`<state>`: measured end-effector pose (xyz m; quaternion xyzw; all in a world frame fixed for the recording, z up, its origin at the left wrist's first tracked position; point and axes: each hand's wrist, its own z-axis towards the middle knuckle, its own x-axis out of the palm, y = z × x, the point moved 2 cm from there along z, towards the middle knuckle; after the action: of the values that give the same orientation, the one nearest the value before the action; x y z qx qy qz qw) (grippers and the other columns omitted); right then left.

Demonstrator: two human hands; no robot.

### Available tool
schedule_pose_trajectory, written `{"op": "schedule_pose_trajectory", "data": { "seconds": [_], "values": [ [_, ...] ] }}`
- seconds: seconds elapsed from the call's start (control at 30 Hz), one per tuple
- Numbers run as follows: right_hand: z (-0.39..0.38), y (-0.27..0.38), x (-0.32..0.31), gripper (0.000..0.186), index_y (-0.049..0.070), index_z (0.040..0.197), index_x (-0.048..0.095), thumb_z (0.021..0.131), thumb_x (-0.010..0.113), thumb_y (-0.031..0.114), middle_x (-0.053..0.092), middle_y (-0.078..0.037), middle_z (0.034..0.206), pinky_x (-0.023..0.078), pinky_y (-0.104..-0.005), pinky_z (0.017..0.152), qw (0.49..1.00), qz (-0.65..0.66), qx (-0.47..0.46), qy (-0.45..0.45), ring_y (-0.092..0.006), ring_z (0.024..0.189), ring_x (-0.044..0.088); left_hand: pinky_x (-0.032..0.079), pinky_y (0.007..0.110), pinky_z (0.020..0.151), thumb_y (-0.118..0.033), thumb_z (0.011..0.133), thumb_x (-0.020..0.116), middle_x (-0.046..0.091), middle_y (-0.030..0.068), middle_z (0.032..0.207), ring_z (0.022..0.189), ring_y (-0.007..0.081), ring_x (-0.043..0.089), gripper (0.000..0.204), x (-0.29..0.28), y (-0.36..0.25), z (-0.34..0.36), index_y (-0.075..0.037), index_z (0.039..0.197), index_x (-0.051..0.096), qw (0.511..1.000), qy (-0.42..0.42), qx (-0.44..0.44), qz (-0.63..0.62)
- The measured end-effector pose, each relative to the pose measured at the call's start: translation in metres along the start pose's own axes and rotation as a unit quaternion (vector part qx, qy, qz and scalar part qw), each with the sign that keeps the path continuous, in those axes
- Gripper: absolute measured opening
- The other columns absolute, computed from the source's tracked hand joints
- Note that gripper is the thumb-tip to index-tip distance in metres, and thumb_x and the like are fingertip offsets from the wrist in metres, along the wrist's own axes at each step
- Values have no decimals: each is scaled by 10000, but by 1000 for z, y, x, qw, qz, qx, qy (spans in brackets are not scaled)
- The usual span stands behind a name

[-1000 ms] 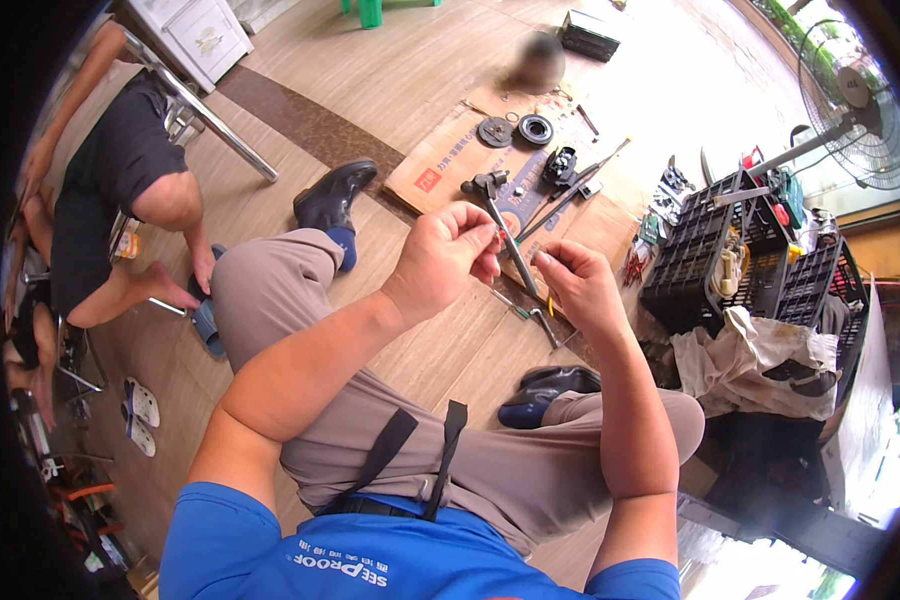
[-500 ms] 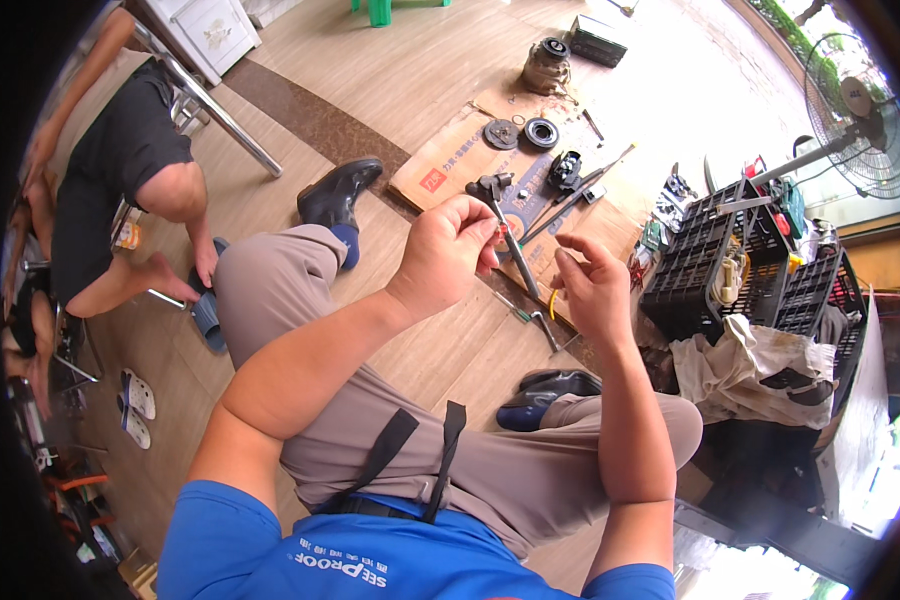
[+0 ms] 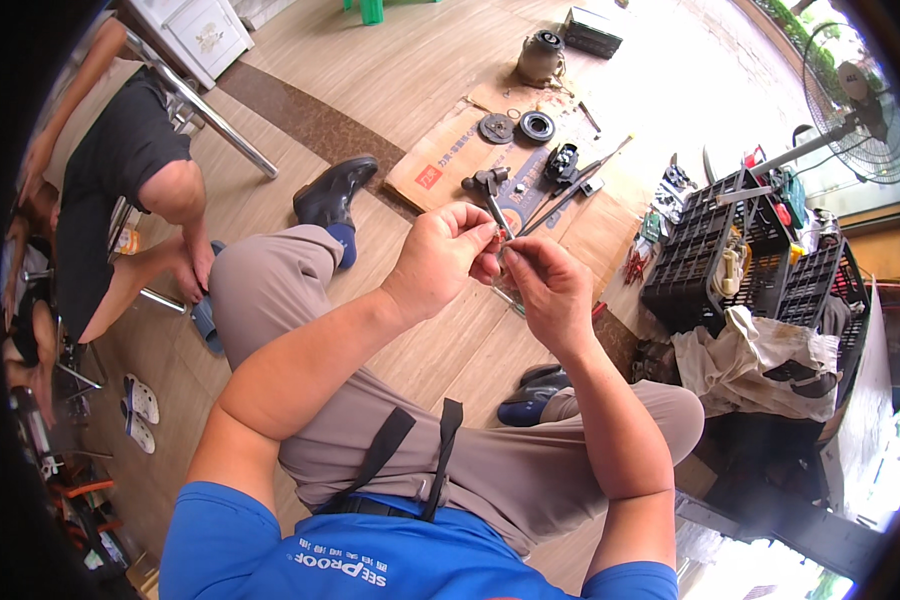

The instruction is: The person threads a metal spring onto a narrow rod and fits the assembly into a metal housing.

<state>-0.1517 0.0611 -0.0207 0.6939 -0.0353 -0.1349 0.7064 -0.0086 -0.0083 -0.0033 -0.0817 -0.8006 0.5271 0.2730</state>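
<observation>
My hands are closer together now than a moment ago. Before, my right hand (image 3: 548, 290) sat lower and apart from the left one. Now it is up beside my left hand (image 3: 440, 258), and the fingertips almost touch. The thin metal rod (image 3: 497, 215) pointed more sideways before; now only a short dark bit of it pokes up between my hands. To me that means both hands are now working on the same little spot.

My left grip is closed tight, thumb and fingers pinched on the rod near its lower end. My right grip is nearly closed too. Its fingertips pinch at something very small right by the rod, but I cannot tell what it is.

The rod is up in the air above my knees, not on the floor. Past my hands lies a flat piece of cardboard (image 3: 440, 170) on the wooden floor, with round metal parts (image 3: 516, 127) and tools on it. A black crate (image 3: 705, 260) stands to my right.
</observation>
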Motion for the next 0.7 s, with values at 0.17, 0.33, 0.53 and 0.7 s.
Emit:
{"op": "schedule_pose_trajectory", "data": {
  "seconds": [0.17, 0.33, 0.53, 0.7],
  "values": [
    [-1, 9, -1, 81, 13, 934, 659, 878, 663, 72, 594, -55, 672, 436, -244, 543, 995, -84, -56, -3, -81, 587, 516, 530, 243, 580, -125, 973, 543, 626, 40, 787, 625, 102, 618, 106, 0, 1, 0, -28, 954, 582, 1000, -8, 0, 5],
    [-3, 18, -3, 80, 14, 913, 666, 870, 674, 81, 593, -54, 652, 432, -250, 534, 994, -101, -50, -1, -82, 565, 502, 518, 235, 567, -95, 971, 536, 616, 33, 766, 616, 83, 599, 93, 2, 2, 0, -23, 931, 582, 997, -18, 22, 69],
    [-2, 33, -12, 99, 22, 889, 682, 858, 695, 116, 586, -56, 604, 418, -250, 512, 992, -125, -9, 19, -81, 529, 496, 503, 230, 543, -60, 963, 534, 603, 22, 751, 609, 74, 583, 76, 9, 5, -2, -8, 923, 573, 986, -3, 44, 161],
    [-1, 39, -15, 113, 14, 883, 678, 873, 670, 126, 612, -67, 628, 422, -251, 515, 988, -155, 0, 23, -80, 542, 520, 490, 231, 532, -40, 952, 535, 602, 36, 719, 586, 82, 580, 89, 13, 11, -5, 8, 891, 579, 962, 13, 108, 249]
  ]
}}
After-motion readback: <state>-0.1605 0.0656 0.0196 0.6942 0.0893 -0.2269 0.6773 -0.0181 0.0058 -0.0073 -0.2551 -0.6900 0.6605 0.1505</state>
